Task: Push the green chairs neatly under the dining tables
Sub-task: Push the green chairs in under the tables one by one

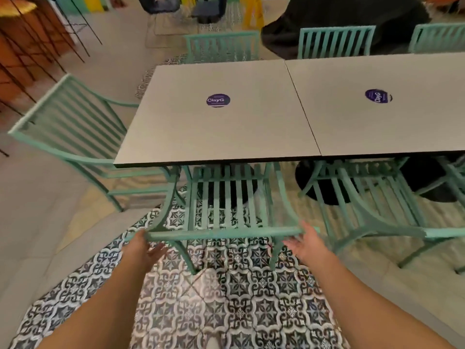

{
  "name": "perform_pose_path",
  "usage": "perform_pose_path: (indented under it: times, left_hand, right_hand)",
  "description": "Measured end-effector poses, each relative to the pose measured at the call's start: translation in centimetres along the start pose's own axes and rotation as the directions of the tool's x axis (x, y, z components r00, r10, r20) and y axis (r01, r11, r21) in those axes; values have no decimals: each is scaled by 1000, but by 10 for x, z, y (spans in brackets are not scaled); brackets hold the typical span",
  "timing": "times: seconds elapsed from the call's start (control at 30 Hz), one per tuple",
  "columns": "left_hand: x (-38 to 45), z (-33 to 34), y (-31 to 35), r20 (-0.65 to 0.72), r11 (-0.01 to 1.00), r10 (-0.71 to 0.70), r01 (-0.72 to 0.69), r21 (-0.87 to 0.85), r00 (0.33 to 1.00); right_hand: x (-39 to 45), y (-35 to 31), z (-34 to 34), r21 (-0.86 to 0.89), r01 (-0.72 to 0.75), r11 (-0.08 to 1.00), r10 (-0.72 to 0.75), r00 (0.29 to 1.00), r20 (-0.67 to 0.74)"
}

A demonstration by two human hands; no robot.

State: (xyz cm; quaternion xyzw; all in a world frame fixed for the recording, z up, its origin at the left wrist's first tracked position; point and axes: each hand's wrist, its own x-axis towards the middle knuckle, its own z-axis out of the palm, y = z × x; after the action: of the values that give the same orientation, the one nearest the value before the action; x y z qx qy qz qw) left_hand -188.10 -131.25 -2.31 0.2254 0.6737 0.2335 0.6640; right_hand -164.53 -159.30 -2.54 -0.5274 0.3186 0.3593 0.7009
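Green slatted metal chair [226,197] sits straight ahead of me, top rail crosswise; my left hand [144,244] and right hand [305,244], fingers loosely spread, meet its ends equally.

A round purple sticker [218,100] sits near the middle of the left counter [176,127] and reads "ClayG" in white letters; smaller lines above and below that word are too fine to read. A second round purple sticker [378,96] on the right counter [377,132] carries the same "ClayG", turned sideways, with its small print likewise unreadable.
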Motion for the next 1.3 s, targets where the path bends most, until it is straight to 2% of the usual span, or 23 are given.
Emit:
perform_pose_path:
  times: [0.1, 0.17, 0.23, 0.27, 0.33, 0.43, 0.57, 0.8, 0.97, 1.07, 1.13, 1.17, 1.23, 1.3]
  left_hand:
    - [-6, -3, 12, 29, 998, -59, 59, -8, 998]
    - [-23, 4, 23, 170, 990, -63, 83, -113, 983]
    - [-24, 6, 24, 204, 994, -82, 94, -54, 975]
    - [-16, 4, 21, 154, 999, -39, 32, 44, 987]
    - [-3, 3, 19, 53, 992, -73, 67, 106, 996]
    - [1, 3, 21, 79, 992, -78, 69, 107, 994]
    - [2, 3, 20, 56, 990, -83, 75, 120, 995]
    - [2, 5, 17, 33, 990, -77, 73, 120, 996]
    - [10, -1, 15, 23, 988, -36, 32, 149, 999]
    - [18, -14, 7, -58, 976, 60, -47, 214, 996]
    - [34, -25, -3, -168, 904, 259, -177, 389, 951]
    - [45, -25, -6, -140, 836, 367, -260, 482, 919]
    - [47, -9, -4, 6, 698, 519, -427, 575, 855]
    - [-3, 29, 9, 176, 534, 602, -556, 637, 779]
  right_hand:
    - [13, 4, 7, 41, 25, 999, -22, 996, -91]
    - [13, 5, 8, 53, 52, 997, -46, 994, -96]
    - [17, 5, 4, 61, 71, 996, -62, 989, -134]
    - [14, 3, 5, 36, 66, 997, -60, 988, -145]
    - [13, 0, 3, 16, 55, 998, -52, 989, -139]
    - [14, -2, 2, 0, 43, 999, -43, 998, -45]
    - [16, -5, 1, 22, 40, 999, -38, 994, -98]
    - [17, -5, -2, 88, 21, 996, -15, 997, -71]
    - [18, -3, -5, 91, 21, 996, -16, 999, -51]
    - [16, 0, -14, 6, 66, 998, -65, 994, -85]
    - [13, -1, -30, -46, 81, 996, -87, 984, -153]
    - [12, -5, -39, -65, 87, 994, -98, 979, -178]
    - [5, -14, -55, -120, 92, 989, -114, 975, -193]
    - [-11, -28, -67, -222, 167, 961, -215, 953, -213]
